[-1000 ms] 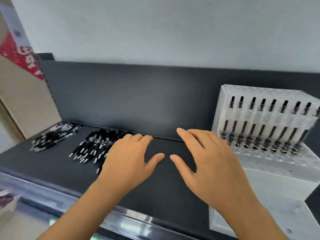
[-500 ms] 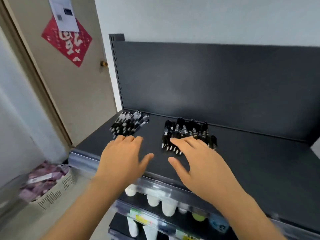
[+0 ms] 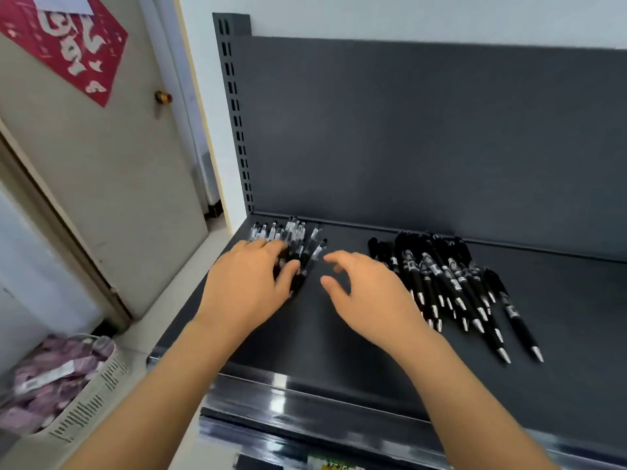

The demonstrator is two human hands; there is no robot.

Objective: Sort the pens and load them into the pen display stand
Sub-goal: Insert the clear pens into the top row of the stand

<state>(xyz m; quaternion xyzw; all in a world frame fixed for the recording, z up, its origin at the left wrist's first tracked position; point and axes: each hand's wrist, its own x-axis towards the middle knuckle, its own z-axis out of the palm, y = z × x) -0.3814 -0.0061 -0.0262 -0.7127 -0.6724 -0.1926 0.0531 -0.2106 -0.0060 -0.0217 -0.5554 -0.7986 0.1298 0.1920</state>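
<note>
Reaching onto the clear-barrelled pens (image 3: 295, 237) at the shelf's (image 3: 339, 351) left end, the left hand (image 3: 244, 286) lies spread over them, likely to gather a bunch; the right hand (image 3: 369, 300) hovers empty, loosely curled, beside the separate black pens (image 3: 441, 276). No stand in view.

The left hand (image 3: 244, 283) covers the near ends of the clear pens (image 3: 298, 239), and blur there hides whether its fingers (image 3: 263, 247) grip any. The right hand (image 3: 369, 293) hides tips of a few black pens (image 3: 448, 276). Pen labels (image 3: 410, 266) are too small to read. The poster (image 3: 68, 45) and basket (image 3: 91, 395) are cut off at the left edge.
</note>
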